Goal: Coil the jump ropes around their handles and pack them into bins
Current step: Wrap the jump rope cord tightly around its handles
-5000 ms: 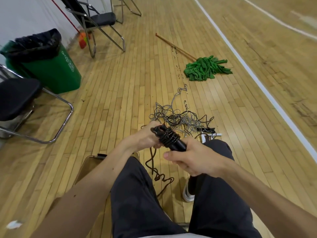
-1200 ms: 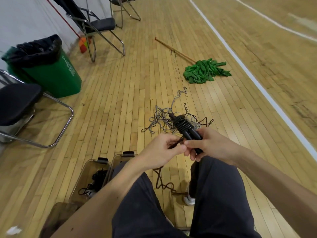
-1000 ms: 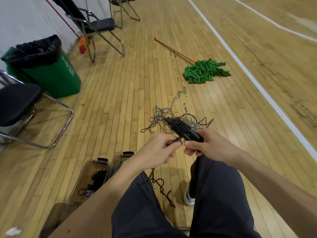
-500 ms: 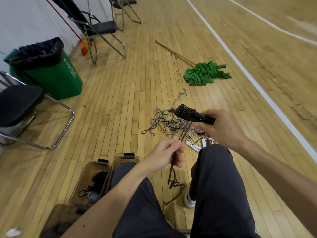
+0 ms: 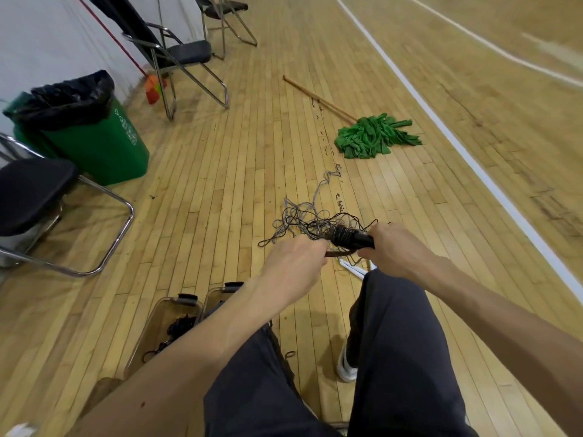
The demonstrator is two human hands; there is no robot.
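Head view: the handles point(image 5: 355, 240) were gripped at their bare end by the right hand point(image 5: 397, 247) and held level above the floor point(image 5: 220, 184), so the wound end was left free for more turns. A brown rope point(image 5: 339, 254) was pinched by the left hand point(image 5: 293, 263) just beside the coil, apparently drawn taut for wrapping. A tangle point(image 5: 303, 217) lay beyond. 2 bins point(image 5: 148, 332) were set within reach by the left leg, 1 holding ropes.
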